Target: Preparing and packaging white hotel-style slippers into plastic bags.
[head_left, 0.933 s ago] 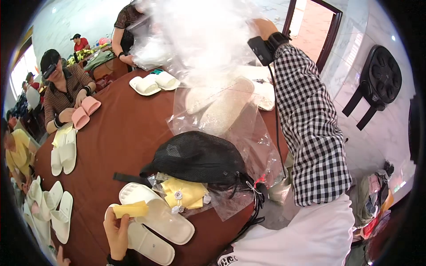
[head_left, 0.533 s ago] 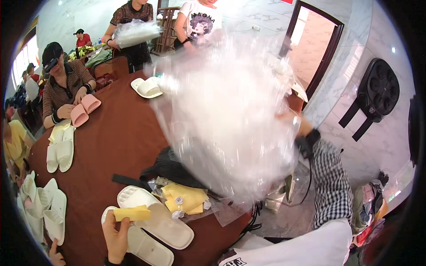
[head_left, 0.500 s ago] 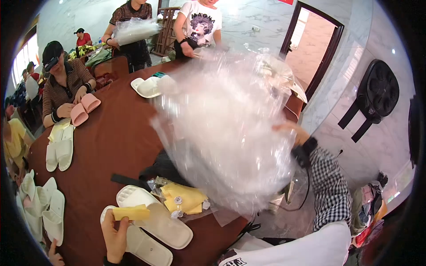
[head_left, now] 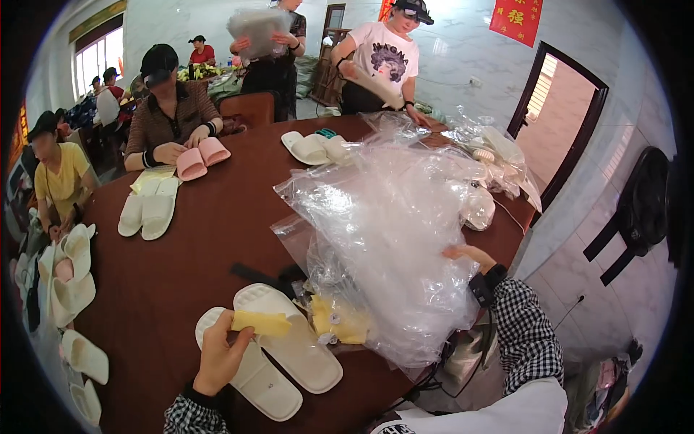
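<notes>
My left hand (head_left: 220, 354) pinches a folded yellow paper slip (head_left: 262, 323) between thumb and fingers. It is held above a pair of white slippers (head_left: 307, 362) lying side by side near the table's front edge. At the right, my right hand (head_left: 471, 255) grips the edge of a large pile of clear plastic bags (head_left: 390, 224); part of the hand is behind the film. The bags spread over the table and partly cover more yellow paper (head_left: 343, 320) with small whitish round pieces on it. A dark strap (head_left: 256, 275) runs under the pile.
Pink slippers (head_left: 202, 159) and white slippers (head_left: 149, 211) lie before a co-worker (head_left: 172, 119) at the left. More white slippers (head_left: 314, 147) lie at the far side. Standing co-workers handle bags there. Bagged slippers (head_left: 499, 170) are at the far right; a cable (head_left: 481, 362) hangs by the table edge.
The blurred bag pile has come down onto the table and lies flatter, with my right hand still on it. My left hand keeps the yellow slip. The view has shifted leftward.
</notes>
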Tool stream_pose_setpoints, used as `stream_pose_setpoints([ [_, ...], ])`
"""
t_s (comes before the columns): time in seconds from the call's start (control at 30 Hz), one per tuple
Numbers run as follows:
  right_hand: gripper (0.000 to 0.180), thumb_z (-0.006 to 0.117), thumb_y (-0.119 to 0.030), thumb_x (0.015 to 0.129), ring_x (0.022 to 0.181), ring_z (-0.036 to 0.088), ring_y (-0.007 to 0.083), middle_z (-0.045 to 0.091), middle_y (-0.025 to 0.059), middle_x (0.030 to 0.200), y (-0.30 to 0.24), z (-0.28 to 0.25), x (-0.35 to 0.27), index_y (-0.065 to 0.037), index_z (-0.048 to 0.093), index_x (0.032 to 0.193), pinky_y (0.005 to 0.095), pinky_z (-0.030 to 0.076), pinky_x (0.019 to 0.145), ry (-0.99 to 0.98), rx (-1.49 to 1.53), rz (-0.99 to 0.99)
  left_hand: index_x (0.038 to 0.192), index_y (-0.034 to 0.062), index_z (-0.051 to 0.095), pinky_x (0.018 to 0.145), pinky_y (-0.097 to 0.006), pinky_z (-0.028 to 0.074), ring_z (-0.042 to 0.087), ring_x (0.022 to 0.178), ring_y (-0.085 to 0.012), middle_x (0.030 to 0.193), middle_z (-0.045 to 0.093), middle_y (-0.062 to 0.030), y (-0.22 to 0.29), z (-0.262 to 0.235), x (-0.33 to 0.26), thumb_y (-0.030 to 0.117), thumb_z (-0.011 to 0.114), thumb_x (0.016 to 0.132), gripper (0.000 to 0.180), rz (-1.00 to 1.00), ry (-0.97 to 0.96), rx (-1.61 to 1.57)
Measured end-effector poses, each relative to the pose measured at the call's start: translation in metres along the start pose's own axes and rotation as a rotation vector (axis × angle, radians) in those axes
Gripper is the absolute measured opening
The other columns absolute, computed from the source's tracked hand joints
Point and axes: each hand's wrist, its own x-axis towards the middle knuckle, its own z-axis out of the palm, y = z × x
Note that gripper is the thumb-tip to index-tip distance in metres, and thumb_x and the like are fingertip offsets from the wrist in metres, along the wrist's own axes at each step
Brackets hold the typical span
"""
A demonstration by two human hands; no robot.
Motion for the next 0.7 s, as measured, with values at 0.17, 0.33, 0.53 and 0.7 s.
stream_pose_setpoints([
  [0.17, 0.04, 0.076, -0.015, 0.079, 0.105, 0.061, 0.0243, 0.067, 0.0088, 0.108, -0.087, 0.002, -0.035, -0.003, 0.066, 0.116, 0.0352, 0.047, 0.096, 0.185, -0.721, -0.638, 0.103, -0.0045, 0.059, 0.076, -0.026, 0.051, 0.066, 0.086, -0.0123, 0.091, 0.067, -0.0067, 0.001, -0.004, 0.002, -0.004, 0.062, 0.091, 0.012, 0.038, 0.015, 0.093],
  [0.33, 0.039, 0.074, -0.011, 0.085, 0.118, 0.059, 0.0252, 0.064, 0.0128, 0.126, -0.176, -0.035, -0.022, -0.003, 0.063, 0.122, 0.0364, 0.046, 0.103, 0.566, -1.074, -0.641, 0.102, -0.0022, 0.059, 0.077, -0.027, 0.052, 0.063, 0.087, -0.0121, 0.094, 0.063, -0.0048, -0.001, -0.002, 0.008, -0.003, 0.06, 0.092, 0.01, 0.023, -0.013, 0.054],
  [0.53, 0.03, 0.055, -0.015, 0.1, 0.099, 0.068, 0.0238, 0.069, 0.0117, 0.112, -0.248, -0.064, 0.005, 0.006, 0.062, 0.121, 0.0351, 0.055, 0.088, 0.295, 0.154, -0.661, 0.102, -0.0036, 0.058, 0.074, -0.025, 0.052, 0.066, 0.084, -0.012, 0.091, 0.067, -0.0066, -0.008, -0.002, 0.006, -0.003, 0.061, 0.092, 0.01, 0.032, 0.003, 0.049],
  [0.7, 0.031, 0.051, -0.013, 0.101, 0.094, 0.066, 0.0178, 0.066, 0.0079, 0.116, -0.266, -0.073, -0.005, 0.002, 0.059, 0.127, 0.0292, 0.054, 0.084, 0.323, -0.576, -0.875, 0.103, -0.0047, 0.056, 0.071, -0.028, 0.054, 0.068, 0.082, -0.0142, 0.087, 0.067, -0.0107, -0.011, -0.004, 0.001, 0.002, 0.066, 0.092, 0.016, 0.048, -0.002, 0.106],
])
